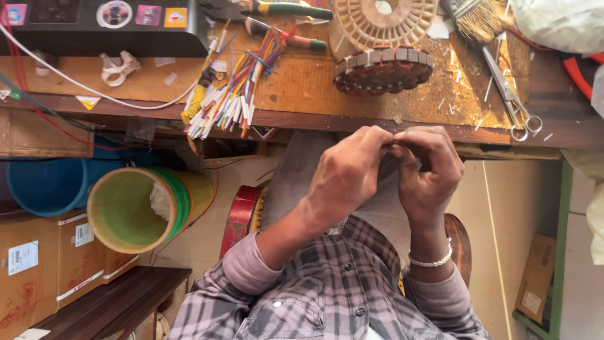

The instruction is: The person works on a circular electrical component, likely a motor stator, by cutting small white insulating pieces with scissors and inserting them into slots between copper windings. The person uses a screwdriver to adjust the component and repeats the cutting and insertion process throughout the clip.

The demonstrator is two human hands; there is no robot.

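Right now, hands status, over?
Left hand and right hand curled, fingertips pinched together before the bench. Whatever they pinch is too small to tell. Round motor core and coloured wire bundle lie beyond, untouched.

Grey plaid shirt (327,296), silver bracelet (431,260), multicoloured wires (234,94), green-yellow bucket (146,204).

Item pinched btwn hands (391,165) hidden by fingers.

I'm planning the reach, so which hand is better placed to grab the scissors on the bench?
Right hand, probably: it is nearer the scissors, which lie toward that side of the bench. The left hand would have to cross over.
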